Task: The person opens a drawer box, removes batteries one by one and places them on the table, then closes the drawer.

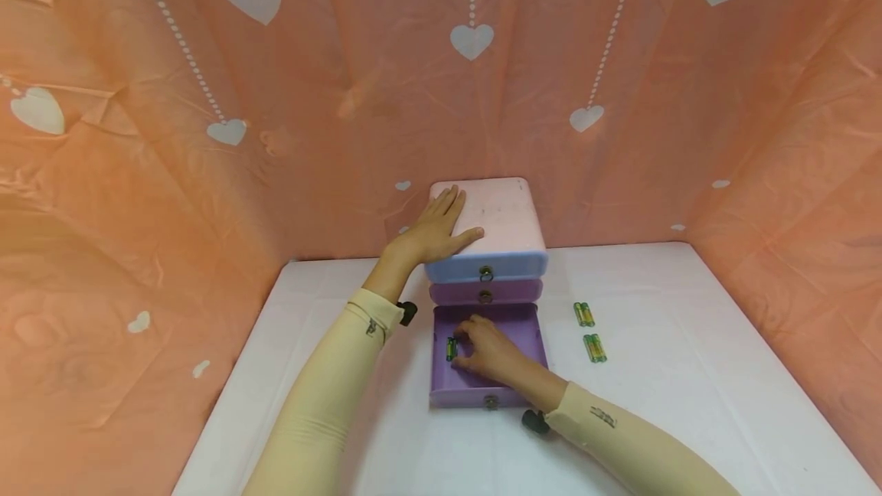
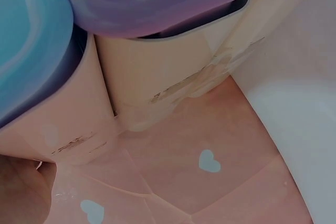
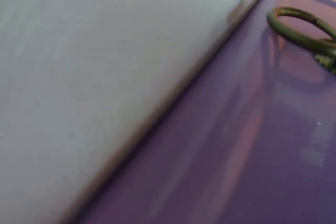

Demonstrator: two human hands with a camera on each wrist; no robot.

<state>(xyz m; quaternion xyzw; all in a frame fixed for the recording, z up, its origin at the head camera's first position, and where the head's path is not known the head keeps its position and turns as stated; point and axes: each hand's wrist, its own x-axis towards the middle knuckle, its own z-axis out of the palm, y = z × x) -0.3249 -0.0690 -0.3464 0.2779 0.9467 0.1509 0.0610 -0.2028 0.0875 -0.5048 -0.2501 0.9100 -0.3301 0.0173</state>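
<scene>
A small cabinet (image 1: pixel 491 209) with a pink top stands at the back of the table, with a blue drawer (image 1: pixel 455 269) above two purple ones. My left hand (image 1: pixel 434 232) rests flat on the cabinet's top, fingers spread. The bottom purple drawer (image 1: pixel 441 385) is pulled out toward me. Inside it, at the left, lie green AA batteries (image 1: pixel 451 349), and my right hand (image 1: pixel 489 350) reaches in with curled thumb and finger at their two ends. In the right wrist view only the drawer front (image 3: pixel 252 145) and its ring pull (image 3: pixel 299 32) show, not the fingers.
Two more pairs of green batteries, a farther pair (image 1: pixel 583 314) and a nearer pair (image 1: pixel 595 348), lie on the white table (image 1: pixel 661 404) right of the drawer. The middle purple drawer (image 1: pixel 448 294) sticks out slightly. An orange cloth with hearts (image 1: pixel 372 136) hangs behind the cabinet.
</scene>
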